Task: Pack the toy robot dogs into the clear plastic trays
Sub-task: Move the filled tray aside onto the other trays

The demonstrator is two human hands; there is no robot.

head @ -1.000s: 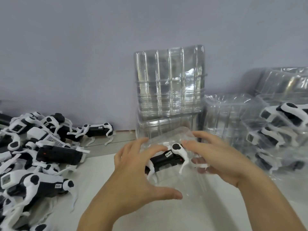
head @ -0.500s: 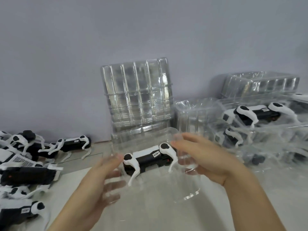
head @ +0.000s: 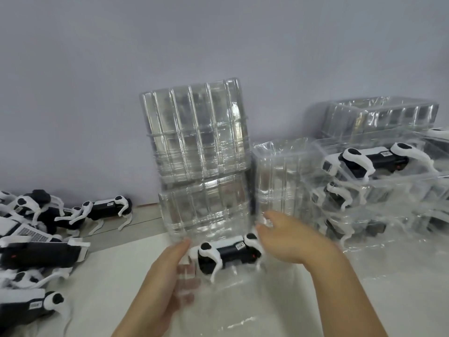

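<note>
Head view: left hand (head: pixel 167 276) grips the left end of a clear plastic tray (head: pixel 233 285), fingers seen through the plastic. Right hand (head: pixel 289 239) holds its right end. A toy robot dog (head: pixel 228 251) sits inside, near centre above the worktop (head: pixel 116 268). Loose dogs (head: pixel 36 239) left, packed trays (head: pixel 379 181) right, empty tray stack (head: pixel 196 142) behind.

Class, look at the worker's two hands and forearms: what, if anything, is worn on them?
Nothing shows on either. The left hand and right hand are bare, without gloves, rings or a watch. Both forearms are uncovered to the frame edge, no sleeves in view.
</note>
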